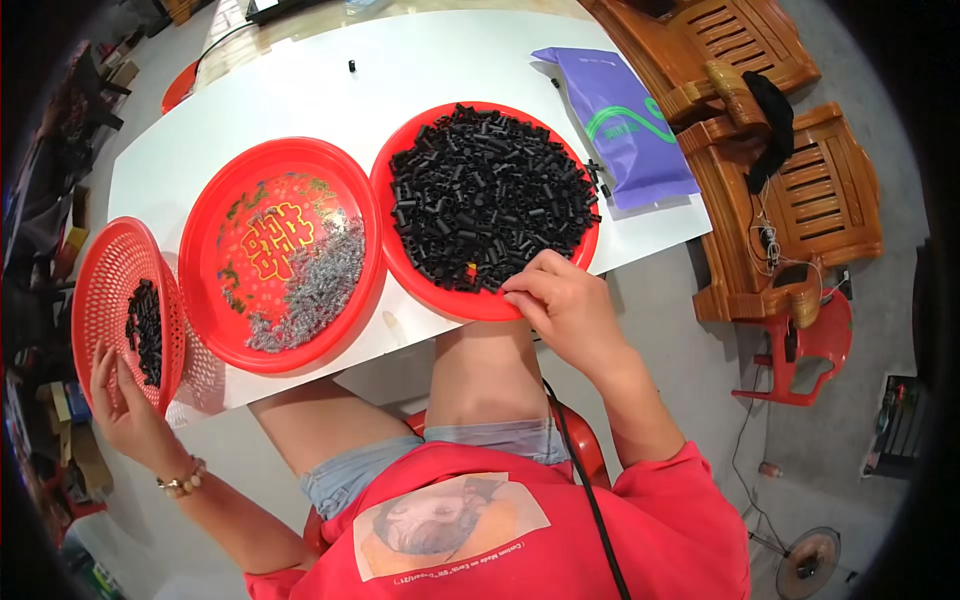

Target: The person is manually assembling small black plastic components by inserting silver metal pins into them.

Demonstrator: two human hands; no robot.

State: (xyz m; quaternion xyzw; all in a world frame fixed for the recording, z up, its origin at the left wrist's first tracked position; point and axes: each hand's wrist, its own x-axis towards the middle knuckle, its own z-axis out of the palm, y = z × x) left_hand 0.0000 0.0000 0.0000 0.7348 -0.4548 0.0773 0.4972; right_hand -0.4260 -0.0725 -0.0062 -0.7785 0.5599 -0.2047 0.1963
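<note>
My right hand (566,305) is at the near right rim of a red round tray (440,300) heaped with short black tubes (490,195). Its thumb and fingers come together in a pinch; whatever is between them is too small or hidden to make out. Far to the left, my left hand (125,405) reaches over the near side of a red perforated basket (105,270), fingers stretched and apart. Black pieces (146,330) lie inside that basket. Between the two stands another red tray (215,325), holding a pile of small silvery-grey parts (320,290).
The white table (290,100) carries a purple packet (625,130) at the right, with loose black pieces beside it. One small black piece (352,66) lies toward the back. Wooden chairs (800,190) stand to the right. A black cable (585,480) crosses my shirt.
</note>
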